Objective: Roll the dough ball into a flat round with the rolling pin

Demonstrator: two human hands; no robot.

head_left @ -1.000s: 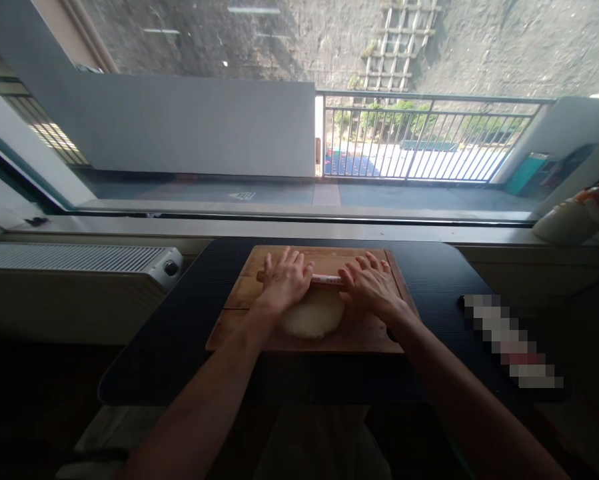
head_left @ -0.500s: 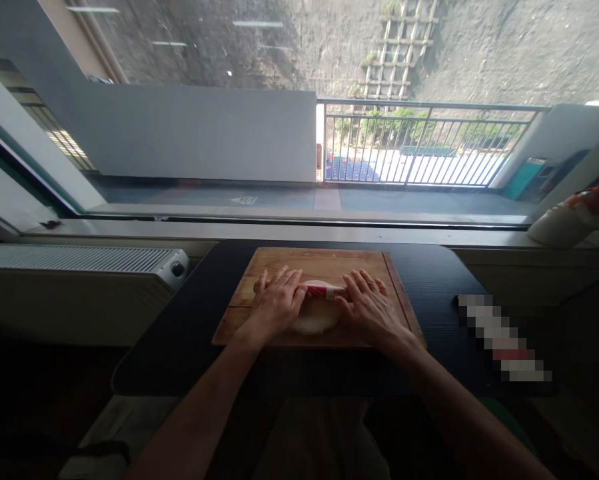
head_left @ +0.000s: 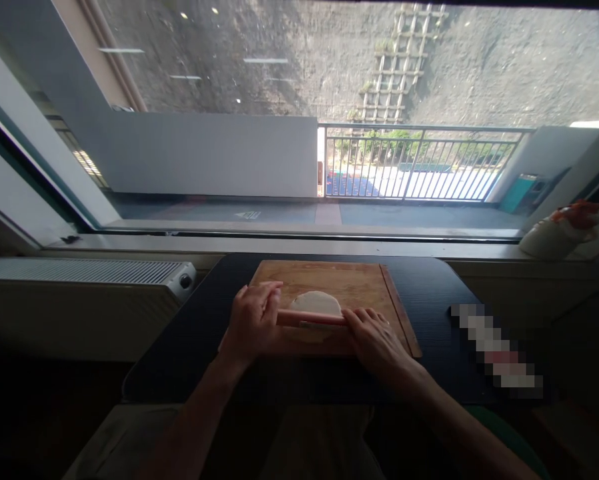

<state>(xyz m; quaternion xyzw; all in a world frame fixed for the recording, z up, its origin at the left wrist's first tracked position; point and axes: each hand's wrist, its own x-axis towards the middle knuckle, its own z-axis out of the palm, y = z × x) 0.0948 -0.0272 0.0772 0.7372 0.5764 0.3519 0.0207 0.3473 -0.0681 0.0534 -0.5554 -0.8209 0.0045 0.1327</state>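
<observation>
Above the near half of a wooden cutting board (head_left: 362, 288), grasps a rolling pin (head_left: 312, 318) at both ends, with the left hand (head_left: 252, 319) curled over one and the right hand (head_left: 373, 331) laid over the other. Holds the pin crosswise over a flattened piece of pale dough (head_left: 318, 301), spread on the board atop a black table (head_left: 429, 293). Farther off, faces a white windowsill (head_left: 279, 246), with a radiator (head_left: 84, 297) below at left, then a metal railing (head_left: 414, 165) and a rough grey slope (head_left: 504, 73) outside.
</observation>
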